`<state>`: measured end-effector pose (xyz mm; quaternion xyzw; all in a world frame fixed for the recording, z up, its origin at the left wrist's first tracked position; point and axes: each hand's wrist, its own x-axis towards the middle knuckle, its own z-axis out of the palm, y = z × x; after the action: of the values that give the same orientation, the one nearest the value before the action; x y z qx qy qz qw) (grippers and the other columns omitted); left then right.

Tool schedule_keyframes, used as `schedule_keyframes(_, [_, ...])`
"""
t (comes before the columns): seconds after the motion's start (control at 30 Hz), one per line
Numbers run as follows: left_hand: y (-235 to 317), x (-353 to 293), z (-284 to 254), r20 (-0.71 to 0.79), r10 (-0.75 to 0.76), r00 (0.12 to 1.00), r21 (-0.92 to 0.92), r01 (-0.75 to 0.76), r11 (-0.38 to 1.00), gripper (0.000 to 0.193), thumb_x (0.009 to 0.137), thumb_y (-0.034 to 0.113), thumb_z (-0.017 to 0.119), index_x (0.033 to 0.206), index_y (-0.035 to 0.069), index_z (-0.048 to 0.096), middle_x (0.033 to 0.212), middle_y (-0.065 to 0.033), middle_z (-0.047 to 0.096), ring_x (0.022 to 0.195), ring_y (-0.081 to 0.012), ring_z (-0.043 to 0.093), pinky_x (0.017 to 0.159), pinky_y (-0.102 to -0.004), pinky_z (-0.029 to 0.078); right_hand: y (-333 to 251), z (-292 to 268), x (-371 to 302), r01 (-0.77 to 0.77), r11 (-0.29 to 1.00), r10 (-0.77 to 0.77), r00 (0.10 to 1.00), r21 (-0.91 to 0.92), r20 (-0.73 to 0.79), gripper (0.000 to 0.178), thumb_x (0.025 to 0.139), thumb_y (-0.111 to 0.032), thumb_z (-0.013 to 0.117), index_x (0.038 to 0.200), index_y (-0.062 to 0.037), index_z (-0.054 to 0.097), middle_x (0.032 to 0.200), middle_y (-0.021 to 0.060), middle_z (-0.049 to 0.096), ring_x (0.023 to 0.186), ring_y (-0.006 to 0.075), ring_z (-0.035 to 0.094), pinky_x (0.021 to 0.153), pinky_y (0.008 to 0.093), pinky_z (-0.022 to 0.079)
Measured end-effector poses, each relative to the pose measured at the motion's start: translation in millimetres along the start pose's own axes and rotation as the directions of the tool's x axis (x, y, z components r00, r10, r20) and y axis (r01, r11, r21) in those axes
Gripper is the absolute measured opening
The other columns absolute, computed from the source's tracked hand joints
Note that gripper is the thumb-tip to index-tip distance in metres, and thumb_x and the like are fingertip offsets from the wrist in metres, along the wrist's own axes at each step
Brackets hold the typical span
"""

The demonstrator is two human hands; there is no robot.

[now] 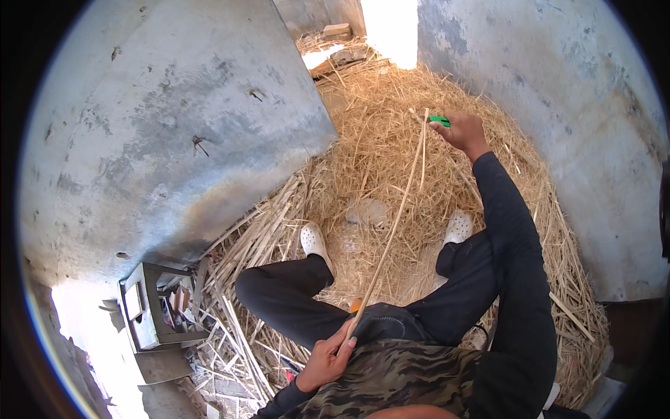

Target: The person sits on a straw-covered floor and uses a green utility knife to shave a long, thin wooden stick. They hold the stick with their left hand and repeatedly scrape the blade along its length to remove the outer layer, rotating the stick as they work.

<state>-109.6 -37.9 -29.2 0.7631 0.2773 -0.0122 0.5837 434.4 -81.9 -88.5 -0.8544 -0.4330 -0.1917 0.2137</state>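
Observation:
A long, thin bamboo strip [389, 250] slants from my lap up and away over the straw. My left hand [331, 357] is closed around its near end, close to my waist. At arm's length, my right hand [462, 133] grips a green utility knife [440, 121] at the strip's far end. A thinner sliver [423, 155] stands apart from the strip there, joined near the top. The blade itself is too small to make out where it meets the strip.
Loose straw and shavings [391, 91] cover the floor ahead. Split sticks [255, 241] lie heaped at my left, beside a small wooden cabinet [144, 318]. Worn walls [188, 133] flank me. My white clogs [314, 241] rest on the shavings.

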Motion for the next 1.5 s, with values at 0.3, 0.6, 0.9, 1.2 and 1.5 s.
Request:
schedule_keyframes(0.3, [-26.9, -57.6, -1.4, 0.088, -0.087, 0.992, -0.124, 0.098, 0.988, 0.040, 0.102, 0.023, 0.050, 0.136, 0.001, 0.050, 0.069, -0.0017, 0.061, 0.059, -0.0073, 0.052, 0.061, -0.0229, 0.045, 122.4, 24.2, -26.9, -0.734, 0.678, 0.730, 0.678, 0.029, 0.092, 0.088, 0.091, -0.073, 0.027, 0.094, 0.0043, 0.069, 0.090, 0.0304, 0.066, 0.092, 0.0456, 0.064, 0.086, 0.0507, 0.046])
schedule_keyframes(0.6, [-12.4, 57.3, -26.6, 0.015, -0.108, 0.994, -0.505, 0.101, 0.857, 0.046, 0.104, 0.026, 0.040, 0.143, 0.001, 0.039, 0.056, -0.0011, 0.046, 0.040, -0.0074, 0.038, 0.046, -0.0202, 0.038, -51.6, -4.3, -16.5, -0.258, 0.960, 0.210, 0.918, 0.105, 0.335, 0.077, 0.087, -0.079, 0.034, 0.053, -0.0111, 0.047, 0.049, -0.0005, 0.035, 0.043, 0.0138, 0.034, 0.042, 0.0345, 0.028])
schedule_keyframes(0.9, [28.9, 100.4, -14.4, -0.043, -0.118, 0.992, -0.461, 0.085, 0.883, 0.048, 0.103, 0.026, 0.044, 0.144, 0.002, 0.040, 0.057, 0.0017, 0.044, 0.043, -0.0035, 0.037, 0.041, -0.0171, 0.032, -168.2, -44.7, -66.5, 0.260, 0.911, -0.356, 0.887, 0.319, 0.294, 0.071, 0.079, -0.079, 0.049, 0.063, -0.0111, 0.065, 0.045, 0.0074, 0.050, 0.042, 0.0239, 0.054, 0.043, 0.0387, 0.041])
schedule_keyframes(1.2, [34.6, 95.5, -4.0, -0.087, -0.075, 0.993, -0.519, 0.019, 0.854, 0.049, 0.102, 0.020, 0.051, 0.146, 0.003, 0.038, 0.061, 0.0072, 0.038, 0.050, -0.0010, 0.033, 0.044, -0.0180, 0.028, -168.1, -19.9, -68.5, 0.295, 0.871, -0.369, 0.921, 0.392, 0.127, 0.082, 0.081, -0.085, 0.037, 0.052, -0.0107, 0.058, 0.040, 0.0031, 0.044, 0.036, 0.0182, 0.048, 0.037, 0.0338, 0.035])
schedule_keyframes(1.5, [35.4, 82.1, -0.3, -0.126, -0.061, 0.990, -0.487, -0.008, 0.873, 0.048, 0.101, 0.016, 0.052, 0.144, 0.000, 0.039, 0.070, 0.0092, 0.039, 0.058, 0.0005, 0.031, 0.049, -0.0171, 0.026, -172.5, -24.4, -69.6, 0.167, 0.893, -0.276, 0.937, 0.419, 0.213, 0.080, 0.084, -0.081, 0.036, 0.065, -0.0112, 0.070, 0.044, 0.0049, 0.047, 0.039, 0.0218, 0.048, 0.039, 0.0379, 0.037])
